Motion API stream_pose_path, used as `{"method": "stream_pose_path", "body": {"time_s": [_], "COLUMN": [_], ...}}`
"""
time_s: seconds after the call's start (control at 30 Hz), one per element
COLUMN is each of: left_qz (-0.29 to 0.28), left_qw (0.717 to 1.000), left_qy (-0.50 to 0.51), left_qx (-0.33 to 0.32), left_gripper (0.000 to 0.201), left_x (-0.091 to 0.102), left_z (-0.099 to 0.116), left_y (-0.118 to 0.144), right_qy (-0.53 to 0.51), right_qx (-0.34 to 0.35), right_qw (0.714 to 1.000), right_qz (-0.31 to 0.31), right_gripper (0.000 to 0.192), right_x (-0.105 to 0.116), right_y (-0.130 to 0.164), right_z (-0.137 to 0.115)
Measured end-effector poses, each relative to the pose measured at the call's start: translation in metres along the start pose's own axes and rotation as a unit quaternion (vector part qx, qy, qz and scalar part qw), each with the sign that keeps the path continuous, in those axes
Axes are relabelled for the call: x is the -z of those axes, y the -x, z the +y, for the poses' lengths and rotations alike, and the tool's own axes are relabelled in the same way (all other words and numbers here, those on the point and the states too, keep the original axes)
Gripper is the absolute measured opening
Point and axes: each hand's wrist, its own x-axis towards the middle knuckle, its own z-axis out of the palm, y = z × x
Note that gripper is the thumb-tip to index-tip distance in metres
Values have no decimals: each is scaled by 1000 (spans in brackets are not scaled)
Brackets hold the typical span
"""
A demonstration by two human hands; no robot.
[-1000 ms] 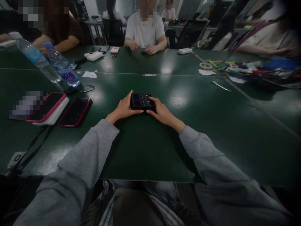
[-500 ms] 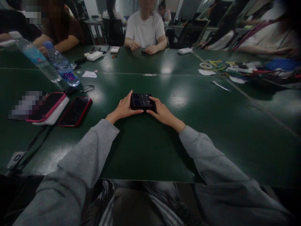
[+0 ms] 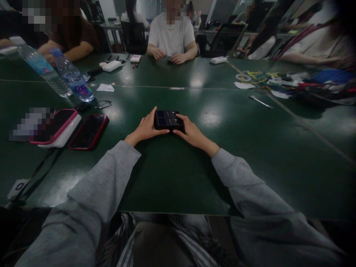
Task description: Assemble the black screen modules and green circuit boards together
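A small black box [image 3: 168, 118] with dark compartments lies flat on the green table [image 3: 172, 174] in front of me. My left hand [image 3: 144, 129] grips its left side, thumb along the near edge. My right hand [image 3: 191, 131] grips its right side, fingers curled over the corner. Both grey sleeves reach forward from the bottom of the view. What the compartments hold is too dark to tell.
Two phones in red cases [image 3: 89, 131] and a white block lie at the left. Two water bottles [image 3: 72, 78] stand behind them. A heap of coloured cables [image 3: 280, 81] sits at the right, a metal tool [image 3: 260, 101] near it. People sit across the table.
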Motion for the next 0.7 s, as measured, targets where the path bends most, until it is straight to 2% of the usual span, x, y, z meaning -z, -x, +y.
{"method": "stream_pose_path", "body": {"time_s": [0.7], "left_qz": [2], "left_qw": [1000], "left_qy": [-3], "left_qx": [-7], "left_gripper": [131], "left_x": [-2], "left_z": [-3], "left_y": [-1], "right_qy": [2], "right_qx": [-4], "right_qw": [1000], "right_qz": [-1], "right_gripper": [70], "right_x": [1], "right_y": [0], "right_z": [-3]}}
